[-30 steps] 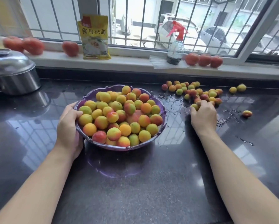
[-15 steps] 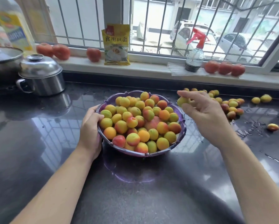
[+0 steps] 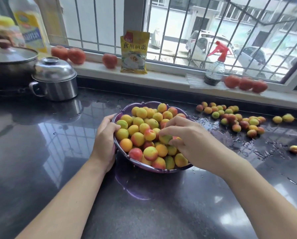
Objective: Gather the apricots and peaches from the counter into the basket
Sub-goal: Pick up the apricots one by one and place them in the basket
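left hand [image 3: 104, 142] on basket [image 3: 117, 116] rim

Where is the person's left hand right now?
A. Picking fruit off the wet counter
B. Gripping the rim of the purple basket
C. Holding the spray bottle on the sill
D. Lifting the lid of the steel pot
B: the left hand curls over the near-left rim of the purple basket, while the right hand hovers over the fruit heaped inside it, fingers on a greenish fruit.
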`<state>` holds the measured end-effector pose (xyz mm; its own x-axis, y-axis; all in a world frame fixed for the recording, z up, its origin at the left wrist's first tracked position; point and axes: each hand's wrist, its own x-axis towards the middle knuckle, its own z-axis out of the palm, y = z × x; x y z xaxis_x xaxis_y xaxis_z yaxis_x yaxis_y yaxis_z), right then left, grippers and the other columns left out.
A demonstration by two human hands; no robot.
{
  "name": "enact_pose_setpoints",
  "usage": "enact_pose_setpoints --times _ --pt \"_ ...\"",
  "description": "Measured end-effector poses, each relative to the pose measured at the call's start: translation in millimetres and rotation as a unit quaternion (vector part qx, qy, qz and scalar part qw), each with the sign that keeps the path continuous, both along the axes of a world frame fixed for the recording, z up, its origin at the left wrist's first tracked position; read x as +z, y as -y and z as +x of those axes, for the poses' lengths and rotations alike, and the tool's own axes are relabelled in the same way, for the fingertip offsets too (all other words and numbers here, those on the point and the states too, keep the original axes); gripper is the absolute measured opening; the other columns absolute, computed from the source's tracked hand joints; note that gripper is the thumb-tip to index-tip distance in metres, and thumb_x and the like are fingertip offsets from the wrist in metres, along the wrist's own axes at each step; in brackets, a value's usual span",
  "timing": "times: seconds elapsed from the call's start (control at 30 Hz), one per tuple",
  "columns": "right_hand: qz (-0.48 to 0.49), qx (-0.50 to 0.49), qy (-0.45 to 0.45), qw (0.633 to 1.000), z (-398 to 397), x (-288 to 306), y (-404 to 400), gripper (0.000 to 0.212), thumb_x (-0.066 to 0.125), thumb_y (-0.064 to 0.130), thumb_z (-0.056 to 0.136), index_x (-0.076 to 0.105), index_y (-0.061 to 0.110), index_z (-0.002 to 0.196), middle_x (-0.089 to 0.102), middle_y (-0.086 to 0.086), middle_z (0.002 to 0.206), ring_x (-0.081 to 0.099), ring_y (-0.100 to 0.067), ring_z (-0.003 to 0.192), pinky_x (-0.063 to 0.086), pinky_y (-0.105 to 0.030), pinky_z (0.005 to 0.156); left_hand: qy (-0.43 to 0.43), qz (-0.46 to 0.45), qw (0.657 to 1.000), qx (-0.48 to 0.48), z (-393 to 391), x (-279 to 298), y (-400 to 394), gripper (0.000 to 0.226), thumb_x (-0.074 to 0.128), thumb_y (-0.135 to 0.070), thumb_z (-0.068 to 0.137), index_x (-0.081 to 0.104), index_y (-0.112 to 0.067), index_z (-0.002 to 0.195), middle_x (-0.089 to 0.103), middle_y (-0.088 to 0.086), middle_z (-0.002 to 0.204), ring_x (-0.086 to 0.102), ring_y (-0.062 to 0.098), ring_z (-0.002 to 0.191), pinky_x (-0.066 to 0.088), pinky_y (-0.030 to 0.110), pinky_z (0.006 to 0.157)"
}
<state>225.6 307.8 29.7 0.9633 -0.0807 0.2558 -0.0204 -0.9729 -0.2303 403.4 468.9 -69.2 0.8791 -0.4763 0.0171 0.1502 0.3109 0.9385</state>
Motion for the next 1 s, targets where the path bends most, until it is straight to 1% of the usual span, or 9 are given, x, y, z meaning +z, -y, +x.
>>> enact_pose_setpoints --times 0.13,0.3,0.43,0.53,0.6,0.7,0.77,0.87,1.0 --pt "0.024 0.001 0.022 0.999 -1 -1 0 0.031 0.071 0.004 0.091 0.076 0.019 0.117 0.066 0.006 0.125 0.062 -0.018 0.114 0.049 -0.031 0.1 0.007 0.006 1.0 0.001 0 0 0 0.048 0.055 -0.024 0.081 0.067 -0.017 0.126 0.079 0.009 0.111 0.076 0.027 0.105 0.064 0.048 0.09" --pt "0.041 -0.004 0.04 0.998 -4 -6 -1 0.032 0.072 0.008 0.092 0.074 0.021 0.121 0.065 0.011 0.126 0.061 -0.013 0.115 0.049 -0.03 0.1 0.015 -0.001 1.0 0.004 0 0 1 0.047 0.054 -0.023 0.08 0.068 -0.016 0.124 0.081 0.001 0.102 0.077 0.017 0.094 0.064 0.035 0.078" --pt "0.094 -0.024 0.133 0.986 -16 -13 14 0.04 0.071 0.003 0.09 0.069 0.02 0.126 0.062 0.01 0.122 0.064 -0.006 0.098 0.049 -0.018 0.089 0.021 -0.007 1.0 0.005 -1 -1 1 0.045 0.054 -0.023 0.081 0.069 -0.017 0.122 0.081 -0.002 0.1 0.077 0.014 0.092 0.063 0.029 0.074" --pt "0.104 -0.136 0.243 0.955 -29 -20 55 0.032 0.065 -0.002 0.091 0.071 0.018 0.116 0.066 0.008 0.111 0.065 -0.004 0.093 0.048 -0.009 0.082 0.025 -0.012 0.999 0.02 -2 -2 3 0.042 0.053 -0.022 0.081 0.07 -0.018 0.119 0.081 -0.003 0.098 0.077 0.013 0.091 0.063 0.027 0.073" --pt "0.115 -0.25 0.258 0.926 -38 -32 91 0.028 0.06 -0.001 0.092 0.073 0.018 0.109 0.069 0.004 0.107 0.066 -0.01 0.093 0.045 -0.006 0.081 0.028 -0.015 0.999 0.034 -2 -3 6 0.039 0.053 -0.022 0.08 0.073 -0.021 0.114 0.081 -0.004 0.096 0.076 0.012 0.09 0.062 0.026 0.073" --pt "0.113 -0.374 0.25 0.886 -56 -63 130 0.028 0.055 -0.004 0.089 0.075 0.01 0.102 0.072 -0.008 0.108 0.065 -0.028 0.101 0.041 -0.019 0.088 0.048 -0.01 0.997 0.052 -3 -6 8 0.036 0.052 -0.023 0.082 0.073 -0.025 0.111 0.08 -0.007 0.097 0.075 0.009 0.092 0.059 0.022 0.072" --pt "0.098 -0.408 0.237 0.876 -63 -81 142 0.026 0.056 -0.004 0.088 0.075 0.007 0.102 0.072 -0.013 0.109 0.063 -0.033 0.104 0.037 -0.022 0.088 0.068 -0.006 0.996 0.056 -7 -7 9 0.035 0.05 -0.023 0.085 0.071 -0.025 0.112 0.079 -0.012 0.095 0.074 0.004 0.09 0.058 0.019 0.071" --pt "0.085 -0.44 0.245 0.86 -68 -91 156 0.027 0.055 -0.001 0.087 0.075 0.006 0.104 0.07 -0.017 0.109 0.059 -0.038 0.106 0.041 -0.035 0.094 0.09 -0.008 0.994 0.061 -12 -9 12 0.027 0.047 -0.023 0.093 0.065 -0.021 0.112 0.076 -0.019 0.087 0.071 -0.004 0.083 0.056 0.015 0.068" --pt "0.032 -0.519 0.186 0.833 -79 -94 178 0.039 0.056 0.006 0.089 0.065 0.008 0.127 0.048 -0.024 0.139 0.039 -0.044 0.128 0.032 -0.048 0.111 0.081 -0.004 0.994 0.067 -12 -10 15 0.021 0.04 -0.014 0.11 0.06 -0.019 0.11 0.075 -0.02 0.081 0.07 -0.005 0.079 0.056 0.015 0.066"
